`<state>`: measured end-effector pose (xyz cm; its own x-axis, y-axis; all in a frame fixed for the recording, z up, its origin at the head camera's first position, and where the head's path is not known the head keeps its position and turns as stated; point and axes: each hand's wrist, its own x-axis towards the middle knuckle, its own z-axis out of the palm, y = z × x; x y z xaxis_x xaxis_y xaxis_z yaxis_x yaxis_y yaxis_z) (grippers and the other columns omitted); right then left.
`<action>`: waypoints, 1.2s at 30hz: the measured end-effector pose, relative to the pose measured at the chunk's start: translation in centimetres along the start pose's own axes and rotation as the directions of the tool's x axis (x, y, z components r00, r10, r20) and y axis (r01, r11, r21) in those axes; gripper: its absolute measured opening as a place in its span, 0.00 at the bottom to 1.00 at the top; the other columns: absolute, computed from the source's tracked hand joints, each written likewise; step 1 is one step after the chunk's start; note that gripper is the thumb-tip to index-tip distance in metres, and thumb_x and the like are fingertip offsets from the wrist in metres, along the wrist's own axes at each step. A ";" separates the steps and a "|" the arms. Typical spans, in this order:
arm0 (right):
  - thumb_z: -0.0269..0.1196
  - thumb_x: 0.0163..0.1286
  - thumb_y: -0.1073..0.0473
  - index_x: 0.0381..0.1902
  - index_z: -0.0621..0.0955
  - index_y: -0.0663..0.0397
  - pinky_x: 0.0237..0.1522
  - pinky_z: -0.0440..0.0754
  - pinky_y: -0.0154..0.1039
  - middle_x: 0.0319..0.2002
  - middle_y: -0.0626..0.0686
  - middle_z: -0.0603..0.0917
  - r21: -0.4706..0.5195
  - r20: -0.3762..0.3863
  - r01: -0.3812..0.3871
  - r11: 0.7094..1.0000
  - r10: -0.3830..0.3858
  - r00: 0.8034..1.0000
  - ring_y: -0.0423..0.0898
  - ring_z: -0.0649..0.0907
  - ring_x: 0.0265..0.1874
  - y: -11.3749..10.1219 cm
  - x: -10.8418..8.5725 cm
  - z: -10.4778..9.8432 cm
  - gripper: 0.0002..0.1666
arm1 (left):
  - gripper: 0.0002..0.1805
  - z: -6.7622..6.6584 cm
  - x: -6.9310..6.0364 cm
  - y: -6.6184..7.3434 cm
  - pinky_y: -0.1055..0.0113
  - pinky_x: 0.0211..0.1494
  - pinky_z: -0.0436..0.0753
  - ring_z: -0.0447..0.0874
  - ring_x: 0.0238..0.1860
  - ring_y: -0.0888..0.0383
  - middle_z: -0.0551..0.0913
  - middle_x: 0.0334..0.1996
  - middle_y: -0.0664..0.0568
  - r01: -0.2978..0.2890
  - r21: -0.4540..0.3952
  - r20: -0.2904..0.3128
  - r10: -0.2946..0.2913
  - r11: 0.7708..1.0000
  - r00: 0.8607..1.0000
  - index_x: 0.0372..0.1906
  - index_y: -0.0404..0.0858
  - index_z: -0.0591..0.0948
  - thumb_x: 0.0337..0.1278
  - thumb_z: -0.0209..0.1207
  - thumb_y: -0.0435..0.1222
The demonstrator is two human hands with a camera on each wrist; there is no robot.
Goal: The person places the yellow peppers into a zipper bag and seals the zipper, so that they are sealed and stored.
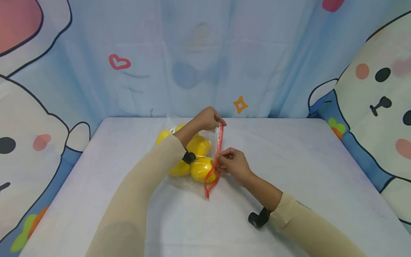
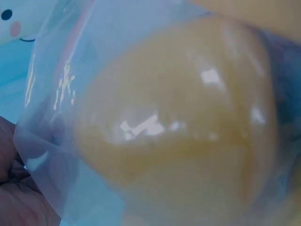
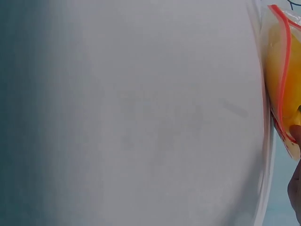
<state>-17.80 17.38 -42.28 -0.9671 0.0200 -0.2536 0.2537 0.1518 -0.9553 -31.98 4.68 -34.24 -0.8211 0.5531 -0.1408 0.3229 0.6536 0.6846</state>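
A clear zip bag with a red zip strip lies on the table, its strip facing right. Inside are several smooth, shiny yellow rounded objects, fruit-like in form; one yellow object fills much of the left wrist view, blurred through the plastic. My left hand reaches across the bag and pinches the strip's far end. Around the strip's middle, my right hand pinches the edge with thumb and fingers. Toward the near end the red strip parts into two bands. At the right wrist view's edge, only some fingers show beside the bag.
A white-covered table extends around the bag. Behind it hangs a light blue curtain printed with cartoon animals. Small black cameras sit on the left wrist and right wrist.
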 end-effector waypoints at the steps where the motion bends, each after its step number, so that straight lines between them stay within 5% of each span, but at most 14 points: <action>1: 0.61 0.71 0.60 0.48 0.75 0.64 0.38 0.87 0.39 0.36 0.55 0.79 0.016 0.003 -0.002 1.000 0.002 1.000 0.44 0.84 0.31 0.0 0.0 0.1 0.14 | 0.13 0.0 0.0 0.0 0.74 0.26 0.71 0.71 0.20 0.61 0.84 0.54 0.47 -0.002 -0.003 0.001 0.002 1.000 1.000 0.43 0.44 0.90 0.66 0.56 0.31; 10: 0.64 0.68 0.59 0.47 0.77 0.65 0.39 0.87 0.39 0.39 0.58 0.84 -0.091 0.009 0.089 0.992 -0.089 0.996 0.44 0.87 0.32 -0.1 0.1 -0.4 0.15 | 0.13 -0.1 -0.2 -0.1 0.74 0.27 0.74 0.81 0.28 0.54 0.83 0.55 0.45 0.000 -0.024 -0.025 -0.001 1.000 1.000 0.43 0.43 0.89 0.65 0.56 0.30; 15: 0.65 0.68 0.60 0.46 0.78 0.65 0.39 0.86 0.40 0.40 0.59 0.84 -0.116 0.012 0.107 0.987 -0.107 0.994 0.44 0.87 0.33 -0.3 0.3 -0.8 0.14 | 0.13 0.0 -0.1 0.2 0.74 0.24 0.71 0.77 0.23 0.59 0.83 0.57 0.46 0.018 -0.014 -0.043 -0.018 1.000 0.999 0.43 0.44 0.90 0.66 0.55 0.30; 23: 0.65 0.67 0.59 0.44 0.79 0.62 0.34 0.87 0.44 0.38 0.57 0.87 -0.104 0.026 0.120 0.987 -0.117 0.993 0.47 0.88 0.32 -0.5 0.7 -0.3 0.13 | 0.17 -0.1 0.4 0.9 0.72 0.22 0.68 0.57 0.12 0.62 0.82 0.58 0.49 0.068 -0.035 -0.031 -0.069 0.997 0.997 0.41 0.47 0.90 0.63 0.54 0.28; 28: 0.67 0.66 0.58 0.43 0.79 0.61 0.34 0.87 0.42 0.38 0.56 0.87 -0.086 0.006 0.109 0.990 -0.108 0.994 0.46 0.87 0.32 -0.6 0.8 0.0 0.14 | 0.16 -0.4 0.2 1.0 0.72 0.26 0.73 0.65 0.16 0.61 0.83 0.57 0.49 0.060 -0.033 -0.025 -0.061 0.998 0.998 0.43 0.46 0.90 0.64 0.54 0.28; 36: 0.67 0.64 0.63 0.39 0.78 0.67 0.35 0.86 0.37 0.35 0.55 0.85 -0.036 -0.016 0.157 0.987 -0.158 0.987 0.43 0.86 0.28 -0.7 0.9 -0.7 0.12 | 0.16 -0.3 0.5 0.7 0.73 0.23 0.69 0.59 0.13 0.62 0.83 0.57 0.49 0.073 -0.017 -0.062 -0.074 0.997 0.995 0.43 0.46 0.90 0.65 0.53 0.28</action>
<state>-18.85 17.98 -41.76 -0.9952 0.0117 -0.0970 0.0975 0.1890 -0.9771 -32.27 5.25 -33.66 -0.8703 0.4703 -0.1461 0.2545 0.6834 0.6842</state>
